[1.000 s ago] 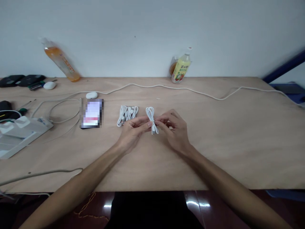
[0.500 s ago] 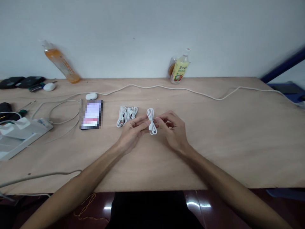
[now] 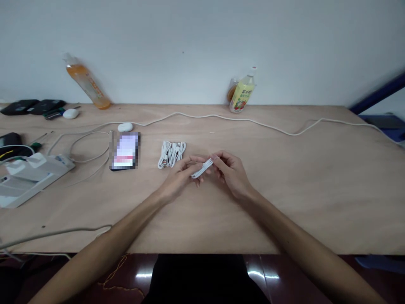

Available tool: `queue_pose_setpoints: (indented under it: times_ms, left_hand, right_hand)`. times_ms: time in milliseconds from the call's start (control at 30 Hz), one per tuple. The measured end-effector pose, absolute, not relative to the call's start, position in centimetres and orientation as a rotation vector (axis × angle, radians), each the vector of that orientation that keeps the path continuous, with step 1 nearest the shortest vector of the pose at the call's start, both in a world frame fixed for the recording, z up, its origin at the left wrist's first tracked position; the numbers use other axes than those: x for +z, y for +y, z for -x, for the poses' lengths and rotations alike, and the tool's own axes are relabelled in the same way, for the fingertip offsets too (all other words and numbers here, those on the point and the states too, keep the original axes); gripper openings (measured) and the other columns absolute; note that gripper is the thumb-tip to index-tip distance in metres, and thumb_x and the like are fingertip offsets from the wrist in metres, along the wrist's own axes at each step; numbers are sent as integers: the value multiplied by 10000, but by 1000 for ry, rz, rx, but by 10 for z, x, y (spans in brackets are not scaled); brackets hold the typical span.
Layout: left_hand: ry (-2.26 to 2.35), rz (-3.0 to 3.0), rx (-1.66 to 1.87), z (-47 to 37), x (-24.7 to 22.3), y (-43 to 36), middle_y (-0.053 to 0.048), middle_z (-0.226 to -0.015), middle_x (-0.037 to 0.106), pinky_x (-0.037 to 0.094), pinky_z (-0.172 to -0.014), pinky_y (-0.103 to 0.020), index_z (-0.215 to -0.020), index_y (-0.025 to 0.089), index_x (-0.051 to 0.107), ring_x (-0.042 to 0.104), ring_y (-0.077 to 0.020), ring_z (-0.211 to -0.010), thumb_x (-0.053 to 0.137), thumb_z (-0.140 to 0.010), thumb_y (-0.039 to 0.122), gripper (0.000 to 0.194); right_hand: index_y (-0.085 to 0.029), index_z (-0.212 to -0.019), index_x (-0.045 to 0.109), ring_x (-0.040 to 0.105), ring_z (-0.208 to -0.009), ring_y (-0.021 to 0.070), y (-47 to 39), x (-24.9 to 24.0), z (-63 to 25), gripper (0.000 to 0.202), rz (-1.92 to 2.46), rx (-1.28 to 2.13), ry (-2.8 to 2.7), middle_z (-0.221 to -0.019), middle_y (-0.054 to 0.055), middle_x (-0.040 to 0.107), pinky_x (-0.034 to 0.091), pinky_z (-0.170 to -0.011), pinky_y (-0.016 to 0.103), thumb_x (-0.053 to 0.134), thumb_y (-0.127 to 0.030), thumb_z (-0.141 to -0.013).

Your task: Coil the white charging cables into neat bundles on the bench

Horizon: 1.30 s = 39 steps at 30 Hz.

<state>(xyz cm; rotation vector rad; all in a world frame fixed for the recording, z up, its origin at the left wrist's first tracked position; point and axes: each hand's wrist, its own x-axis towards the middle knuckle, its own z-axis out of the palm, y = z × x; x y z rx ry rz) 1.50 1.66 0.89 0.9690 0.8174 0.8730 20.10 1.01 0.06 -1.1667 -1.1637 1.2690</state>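
A bundled white cable (image 3: 201,168) is held between my two hands above the wooden table (image 3: 284,202), tilted with its right end higher. My left hand (image 3: 181,175) grips its left part with thumb and fingers. The fingertips of my right hand (image 3: 231,172) pinch its upper right end. Just beyond my left hand lie several more bundled white cables (image 3: 171,154), side by side on the table.
A phone (image 3: 125,151) and a white earbud case (image 3: 125,127) lie left. A white charging stand (image 3: 34,175) is farther left. Bottles, one orange (image 3: 88,86) and one yellow-labelled (image 3: 243,93), stand by the wall. A long white cord (image 3: 221,117) crosses the table's back.
The bundled cable has turned from nearly upright and face-on to a slant seen edge-on. My right hand has shifted its grip from the bundle's middle to its upper end.
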Motion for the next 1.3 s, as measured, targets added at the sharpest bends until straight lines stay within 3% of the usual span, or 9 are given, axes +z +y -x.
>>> queue_pose_setpoints:
  times_ms: [133,200,267,433,867,1067,1300]
  left_hand:
    - [952,-1235,942,-14,7,19,-47,-927,810,529,-595,-269,-1063,187,801,659,-142,-648,947,-773,407,392]
    - [990,-1347,1014,-14,5,19,-77,-1087,838,578,-705,-291,-1074,198,822,728,-181,-801,936,-784,393,368]
    - [1009,-1418,1080,-13,4,18,-78,-1035,846,601,-798,-318,-1034,200,837,759,-225,-907,912,-812,401,308]
    - [1058,-1504,1069,-13,3,16,-72,-980,835,577,-665,-302,-1067,198,843,699,-183,-708,869,-869,435,310]
    - [1080,-1602,1088,-14,-1,21,-78,-997,836,586,-779,-326,-1020,201,830,749,-232,-864,855,-873,414,260]
    - [1060,-1527,1071,-15,-3,20,-74,-1024,836,603,-761,-327,-1043,201,831,756,-220,-831,857,-871,426,285]
    - [1103,-1460,1044,-17,0,21,-67,-1003,863,611,-805,-326,-984,217,845,791,-259,-953,923,-792,412,284]
  right_hand:
    - [-237,-756,631,393,-455,100,11,1,-200,567,1196,1213,-1104,-557,-66,511,301,-392,242,833,-767,-761]
    - [-242,-729,603,410,-452,101,11,1,-199,593,1198,1226,-1106,-564,-58,526,304,-383,239,833,-788,-746]
    - [-246,-717,584,421,-445,101,10,2,-198,613,1193,1265,-1107,-569,-53,538,312,-378,237,821,-810,-746]
    - [-244,-728,592,428,-447,99,10,3,-198,626,1154,1283,-1146,-585,-50,558,330,-382,232,810,-831,-750]
    - [-245,-730,591,443,-431,97,14,0,-200,636,1149,1306,-1156,-578,-55,567,344,-381,223,835,-832,-714]
    - [-245,-708,593,428,-441,95,14,-2,-198,662,1137,1298,-1146,-565,-57,557,346,-403,233,826,-865,-699]
    - [-247,-710,593,422,-455,101,15,-4,-197,664,1143,1330,-1158,-559,-55,556,338,-426,243,810,-875,-707]
